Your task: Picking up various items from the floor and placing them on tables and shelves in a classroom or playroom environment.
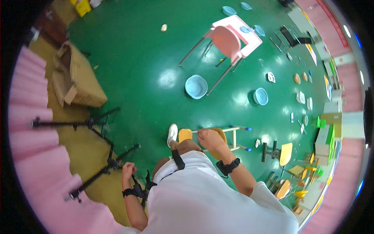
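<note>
My right hand [209,139] is closed in a loose fist in front of my body, with nothing seen in it. Below it is a small wooden chair [234,139] with cream metal legs and blue feet, partly hidden by my hand and leg. I cannot tell whether the hand touches it. My left hand [129,170] hangs at my left side, fingers curled, and nothing shows in it. Beside it stand black tripods [113,163]; their contact with the hand cannot be made out. Both wrists wear black straps.
A pink high chair [227,41] stands ahead on the green floor, with a blue basin [196,86] near its legs and another basin [260,96] to the right. A cardboard box [80,78] lies left. Small chairs [286,153] and scattered dishes [271,77] are at right.
</note>
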`<action>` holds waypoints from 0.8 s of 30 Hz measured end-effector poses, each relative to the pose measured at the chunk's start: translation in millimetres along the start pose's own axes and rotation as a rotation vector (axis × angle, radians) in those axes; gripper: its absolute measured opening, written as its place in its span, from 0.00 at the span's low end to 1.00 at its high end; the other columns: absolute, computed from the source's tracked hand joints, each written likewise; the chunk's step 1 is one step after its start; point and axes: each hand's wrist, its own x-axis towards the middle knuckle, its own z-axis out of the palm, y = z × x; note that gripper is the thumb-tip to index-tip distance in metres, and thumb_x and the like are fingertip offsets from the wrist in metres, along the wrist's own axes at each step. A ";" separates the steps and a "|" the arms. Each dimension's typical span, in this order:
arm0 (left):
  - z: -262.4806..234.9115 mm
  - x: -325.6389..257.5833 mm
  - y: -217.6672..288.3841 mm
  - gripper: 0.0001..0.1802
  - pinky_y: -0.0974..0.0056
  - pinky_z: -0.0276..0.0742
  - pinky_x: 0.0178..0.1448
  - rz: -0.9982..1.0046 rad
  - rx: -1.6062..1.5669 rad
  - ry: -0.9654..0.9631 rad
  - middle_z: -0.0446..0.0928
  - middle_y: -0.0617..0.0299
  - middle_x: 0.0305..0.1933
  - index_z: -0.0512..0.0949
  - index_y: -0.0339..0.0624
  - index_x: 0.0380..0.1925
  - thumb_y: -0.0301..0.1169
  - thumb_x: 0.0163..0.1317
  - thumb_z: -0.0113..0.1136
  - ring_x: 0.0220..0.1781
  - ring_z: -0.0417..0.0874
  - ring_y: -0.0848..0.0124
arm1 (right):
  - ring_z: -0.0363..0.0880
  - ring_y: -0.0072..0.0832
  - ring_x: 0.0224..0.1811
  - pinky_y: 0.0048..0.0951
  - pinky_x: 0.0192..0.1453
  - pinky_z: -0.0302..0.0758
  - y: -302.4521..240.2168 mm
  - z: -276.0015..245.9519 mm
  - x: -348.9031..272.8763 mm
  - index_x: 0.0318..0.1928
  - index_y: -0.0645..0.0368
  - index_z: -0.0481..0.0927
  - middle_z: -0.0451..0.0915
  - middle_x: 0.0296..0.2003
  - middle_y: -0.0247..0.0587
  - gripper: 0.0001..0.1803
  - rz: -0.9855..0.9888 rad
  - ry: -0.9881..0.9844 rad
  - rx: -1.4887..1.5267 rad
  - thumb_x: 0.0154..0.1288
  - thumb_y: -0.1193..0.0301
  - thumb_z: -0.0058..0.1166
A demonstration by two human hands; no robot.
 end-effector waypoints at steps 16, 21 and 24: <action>26.6 197.0 276.5 0.07 0.68 0.73 0.29 -0.022 0.219 -0.132 0.78 0.62 0.25 0.74 0.43 0.33 0.34 0.62 0.54 0.25 0.79 0.72 | 0.77 0.50 0.39 0.45 0.43 0.73 29.5 -83.8 139.3 0.34 0.62 0.75 0.78 0.35 0.51 0.11 0.233 0.169 0.352 0.59 0.66 0.50; 27.9 285.1 361.1 0.08 0.68 0.74 0.32 -0.020 0.264 -0.192 0.78 0.62 0.27 0.73 0.44 0.33 0.36 0.62 0.54 0.27 0.79 0.73 | 0.76 0.50 0.39 0.45 0.44 0.73 31.3 -118.9 216.9 0.35 0.63 0.75 0.77 0.35 0.51 0.11 0.302 0.187 0.383 0.59 0.67 0.52; 27.2 329.4 430.1 0.08 0.68 0.73 0.32 -0.034 0.299 -0.209 0.79 0.62 0.27 0.73 0.44 0.32 0.36 0.61 0.55 0.28 0.80 0.72 | 0.76 0.50 0.39 0.46 0.43 0.73 33.2 -145.9 267.7 0.34 0.62 0.75 0.77 0.35 0.51 0.11 0.351 0.230 0.394 0.58 0.67 0.51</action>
